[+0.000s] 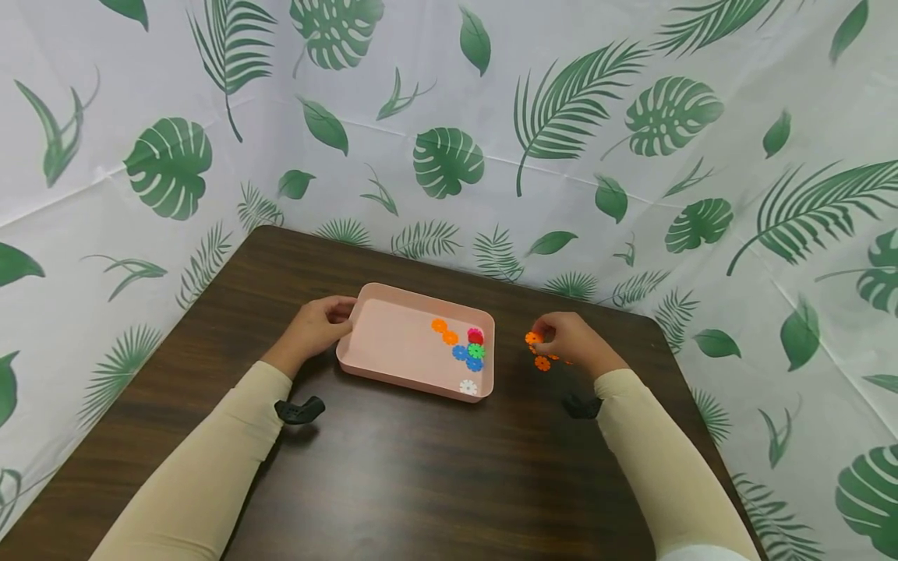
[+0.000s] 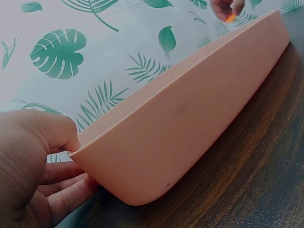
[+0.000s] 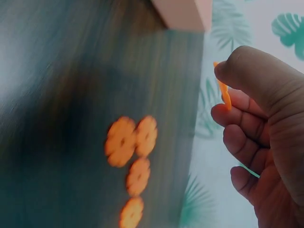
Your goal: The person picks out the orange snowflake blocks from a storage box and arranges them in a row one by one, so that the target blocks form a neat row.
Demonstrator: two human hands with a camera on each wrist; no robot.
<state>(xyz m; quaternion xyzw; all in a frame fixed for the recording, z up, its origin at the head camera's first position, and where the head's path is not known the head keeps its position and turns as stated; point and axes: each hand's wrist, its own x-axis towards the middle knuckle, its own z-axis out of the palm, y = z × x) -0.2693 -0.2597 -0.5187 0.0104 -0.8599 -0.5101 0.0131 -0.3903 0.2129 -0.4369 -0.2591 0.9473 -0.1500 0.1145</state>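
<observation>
My left hand holds the left end of a shallow pink tray, its thumb on the rim and the other fingers against the outer wall, as the left wrist view shows. My right hand pinches an orange flower-shaped disc between thumb and fingers, raised over the table to the right of the tray. Below it, several orange flower-shaped discs lie close together on the table. Inside the tray, toward its right side, are orange discs, blue discs, a green one, pink-red ones and a white one.
A dark wood-grain table carries the tray. Behind it and along both sides hangs a white cloth with green leaf prints, close to the table's far edge. Black straps or mounts sit at the wrists.
</observation>
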